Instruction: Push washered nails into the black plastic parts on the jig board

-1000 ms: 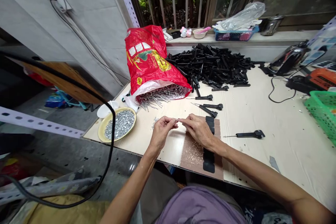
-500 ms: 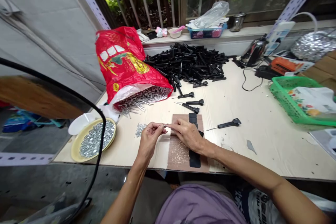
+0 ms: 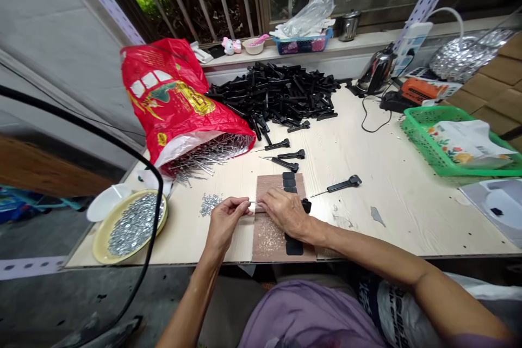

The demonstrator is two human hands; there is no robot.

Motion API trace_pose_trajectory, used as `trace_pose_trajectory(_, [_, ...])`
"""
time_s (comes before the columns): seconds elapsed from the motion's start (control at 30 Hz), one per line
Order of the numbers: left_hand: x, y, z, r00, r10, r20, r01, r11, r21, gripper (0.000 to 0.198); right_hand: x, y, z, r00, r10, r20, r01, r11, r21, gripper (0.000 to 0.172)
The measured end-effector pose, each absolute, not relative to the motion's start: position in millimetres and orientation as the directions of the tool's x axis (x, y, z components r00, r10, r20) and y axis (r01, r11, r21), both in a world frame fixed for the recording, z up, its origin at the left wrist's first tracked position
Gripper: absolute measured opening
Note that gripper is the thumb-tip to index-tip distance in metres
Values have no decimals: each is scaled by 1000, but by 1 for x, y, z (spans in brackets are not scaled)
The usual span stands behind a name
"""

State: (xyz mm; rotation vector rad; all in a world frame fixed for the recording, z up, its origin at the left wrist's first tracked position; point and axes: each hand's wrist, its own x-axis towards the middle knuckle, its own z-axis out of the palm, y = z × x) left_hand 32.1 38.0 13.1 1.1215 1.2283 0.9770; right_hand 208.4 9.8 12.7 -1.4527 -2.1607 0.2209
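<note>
My left hand (image 3: 226, 217) is closed in a pinch on the end of a thin metal rod (image 3: 253, 202), left of a brown board (image 3: 265, 250). My right hand (image 3: 285, 212) lies over that board with its fingers curled round a black handle (image 3: 306, 205); only the handle's thick end shows past the hand, and the rod points out of its left side. Dark rounded pads (image 3: 294, 246) run down the board, partly under my right hand. Beside my left hand is a small heap of tiny metal parts (image 3: 210, 204).
Behind lie finished-looking black-handled tools (image 3: 289, 155), a pile of black handles (image 3: 281, 92) and a red bag (image 3: 163, 98) spilling metal rods (image 3: 199, 157). A yellow bowl (image 3: 98, 244) of metal washers stands left. On the right are another black-handled tool (image 3: 345, 183) and a green basket (image 3: 436, 157).
The view has shifted, so the table's contents sit further left. My hands have drawn slightly apart, and more of the metal rod shows between them.
</note>
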Motion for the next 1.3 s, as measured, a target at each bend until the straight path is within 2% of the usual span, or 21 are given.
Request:
trace_pose_trajectory(0.37, [29,36,8,157,970,-186,-30,193,981,26,208,7,14,-294,900,323,797,417,-437,27])
trace_pose_trajectory(0.53, [30,35,10,153,973,-171,15,171,985,26,212,8,11,-331,889,315,724,454,-519,23])
trace_pose_trajectory(0.63, [34,34,12,155,977,-147,46,141,989,25,215,11,9,-324,897,301,646,442,-623,22])
trace_pose_trajectory(0.77, [41,33,14,152,977,-147,-4,149,989,24,220,14,9,-279,907,316,546,420,-724,12])
trace_pose_trajectory(1.07, [47,35,14,207,947,-246,-180,284,942,28,228,7,15,-258,897,358,574,440,-690,13])
trace_pose_trajectory(1.3, [52,33,15,171,953,-249,-199,281,939,32,226,3,15,-247,895,371,609,441,-659,13])
